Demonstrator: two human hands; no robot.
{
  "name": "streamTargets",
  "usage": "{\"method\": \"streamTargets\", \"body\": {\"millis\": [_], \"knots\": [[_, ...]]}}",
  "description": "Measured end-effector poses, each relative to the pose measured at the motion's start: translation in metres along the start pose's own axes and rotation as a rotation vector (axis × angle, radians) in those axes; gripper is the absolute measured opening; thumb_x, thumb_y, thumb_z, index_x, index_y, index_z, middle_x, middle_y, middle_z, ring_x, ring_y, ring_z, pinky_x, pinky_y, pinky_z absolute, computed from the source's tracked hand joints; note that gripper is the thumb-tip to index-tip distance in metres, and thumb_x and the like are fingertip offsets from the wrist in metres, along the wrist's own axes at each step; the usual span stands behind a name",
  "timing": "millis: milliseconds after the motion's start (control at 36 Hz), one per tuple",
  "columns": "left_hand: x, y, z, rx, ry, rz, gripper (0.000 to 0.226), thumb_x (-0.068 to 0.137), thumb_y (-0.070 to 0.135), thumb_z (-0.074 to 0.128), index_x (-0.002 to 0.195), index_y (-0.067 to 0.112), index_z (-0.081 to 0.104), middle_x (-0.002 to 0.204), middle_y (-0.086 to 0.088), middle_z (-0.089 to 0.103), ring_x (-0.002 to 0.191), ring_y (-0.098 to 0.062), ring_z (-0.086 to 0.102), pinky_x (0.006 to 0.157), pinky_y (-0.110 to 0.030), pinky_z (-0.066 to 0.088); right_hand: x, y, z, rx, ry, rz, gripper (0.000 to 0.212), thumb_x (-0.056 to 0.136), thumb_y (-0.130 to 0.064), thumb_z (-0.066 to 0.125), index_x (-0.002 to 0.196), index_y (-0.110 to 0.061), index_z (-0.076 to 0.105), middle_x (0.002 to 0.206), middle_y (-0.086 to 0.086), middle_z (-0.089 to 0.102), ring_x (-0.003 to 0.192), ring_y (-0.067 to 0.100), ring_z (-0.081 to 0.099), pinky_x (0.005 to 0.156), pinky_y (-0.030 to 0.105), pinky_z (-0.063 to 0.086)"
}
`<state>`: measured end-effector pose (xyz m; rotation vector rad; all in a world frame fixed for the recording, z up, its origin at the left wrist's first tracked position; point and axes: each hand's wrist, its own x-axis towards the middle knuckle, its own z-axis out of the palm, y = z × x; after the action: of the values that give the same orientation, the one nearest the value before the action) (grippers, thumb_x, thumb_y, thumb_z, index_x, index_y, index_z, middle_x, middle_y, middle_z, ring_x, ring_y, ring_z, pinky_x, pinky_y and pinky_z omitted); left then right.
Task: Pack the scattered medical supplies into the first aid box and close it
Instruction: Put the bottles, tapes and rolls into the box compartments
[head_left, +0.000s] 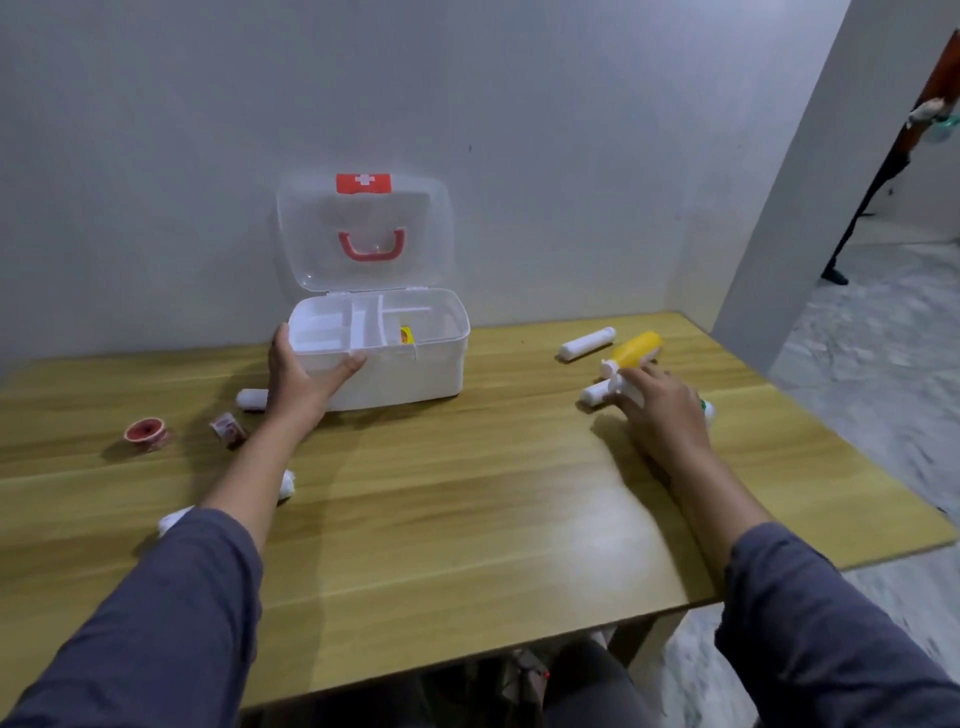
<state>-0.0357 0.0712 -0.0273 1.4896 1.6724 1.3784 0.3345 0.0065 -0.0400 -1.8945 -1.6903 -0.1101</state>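
Observation:
The white first aid box (415, 376) stands open on the wooden table (467, 519), its clear lid (311, 234) upright against the wall. A small yellow packet (406, 335) lies inside. My left hand (301, 376) grips the box's front-left corner. My right hand (660, 410) rests over a white gauze roll (592, 393) and the white cap of a yellow bottle (636, 348), fingers spread; whether it grips anything is unclear. Another white roll (587, 344) lies behind the bottle. A green-and-white item (707, 409) peeks out behind my right hand.
Left of the box lie a white roll (252, 400), a small red-and-white packet (228, 428) and a red tape ring (146, 432). Two cotton wads (287, 483) (174, 519) sit beside my left forearm. The table's right edge drops to a marbled floor (883, 364).

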Motion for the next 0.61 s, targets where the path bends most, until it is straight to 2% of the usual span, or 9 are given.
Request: {"method": "streamTargets", "body": {"millis": [83, 194, 278, 361, 417, 500, 611], "knots": [[0.000, -0.002, 0.001, -0.020, 0.012, 0.006, 0.100, 0.074, 0.037, 0.076, 0.148, 0.014, 0.012, 0.153, -0.006, 0.022, 0.140, -0.023, 0.025, 0.114, -0.036, 0.026, 0.017, -0.024, -0.007, 0.261, 0.106, 0.000, 0.028, 0.086, -0.027, 0.062, 0.109, -0.011, 0.062, 0.110, 0.010, 0.062, 0.104, 0.031, 0.054, 0.076, 0.035, 0.038], [0.001, -0.003, 0.001, -0.047, 0.009, -0.004, 0.102, 0.072, 0.038, 0.078, 0.148, 0.015, 0.013, 0.151, -0.006, 0.025, 0.139, -0.023, 0.028, 0.114, -0.040, 0.028, 0.043, -0.076, -0.016, 0.639, 0.253, -0.072, 0.027, 0.084, -0.021, 0.066, 0.105, -0.004, 0.064, 0.094, 0.006, 0.063, 0.088, 0.017, 0.055, 0.071, 0.019, 0.037], [0.002, -0.003, 0.000, -0.039, 0.002, -0.005, 0.102, 0.072, 0.039, 0.077, 0.148, 0.017, 0.013, 0.152, -0.006, 0.025, 0.139, -0.023, 0.028, 0.114, -0.040, 0.029, 0.059, -0.119, -0.018, 1.005, 0.236, -0.083, 0.022, 0.085, -0.020, 0.064, 0.103, -0.009, 0.064, 0.094, 0.005, 0.063, 0.089, 0.014, 0.057, 0.077, 0.018, 0.044], [0.003, -0.003, 0.000, -0.032, -0.007, -0.009, 0.101, 0.072, 0.040, 0.077, 0.148, 0.018, 0.014, 0.151, -0.006, 0.026, 0.138, -0.023, 0.028, 0.113, -0.040, 0.030, 0.071, -0.157, -0.014, 1.217, 0.155, -0.122, 0.018, 0.087, -0.013, 0.061, 0.105, -0.014, 0.061, 0.098, 0.008, 0.063, 0.091, 0.015, 0.058, 0.075, 0.013, 0.046], [0.004, -0.003, 0.000, -0.041, 0.003, 0.000, 0.100, 0.071, 0.039, 0.078, 0.147, 0.017, 0.017, 0.149, -0.006, 0.029, 0.137, -0.024, 0.031, 0.111, -0.039, 0.032, 0.076, -0.175, -0.005, 1.250, 0.051, -0.137, 0.017, 0.088, -0.013, 0.060, 0.106, -0.014, 0.061, 0.099, 0.009, 0.063, 0.093, 0.015, 0.057, 0.076, 0.015, 0.047], [0.003, -0.002, 0.001, -0.061, 0.014, 0.015, 0.097, 0.071, 0.037, 0.079, 0.145, 0.018, 0.020, 0.147, -0.006, 0.032, 0.134, -0.023, 0.033, 0.105, -0.033, 0.033, 0.077, -0.192, 0.013, 1.176, -0.082, -0.133, 0.023, 0.087, -0.015, 0.063, 0.108, -0.009, 0.062, 0.100, 0.008, 0.064, 0.093, 0.015, 0.057, 0.078, 0.019, 0.047], [0.003, 0.001, 0.001, -0.050, 0.012, -0.007, 0.100, 0.072, 0.035, 0.078, 0.147, 0.018, 0.014, 0.151, -0.006, 0.026, 0.138, -0.022, 0.028, 0.109, -0.033, 0.029, 0.074, -0.199, 0.035, 1.072, -0.177, -0.106, 0.031, 0.085, -0.018, 0.066, 0.112, -0.005, 0.062, 0.098, 0.009, 0.065, 0.090, 0.013, 0.058, 0.080, 0.025, 0.049]]}}
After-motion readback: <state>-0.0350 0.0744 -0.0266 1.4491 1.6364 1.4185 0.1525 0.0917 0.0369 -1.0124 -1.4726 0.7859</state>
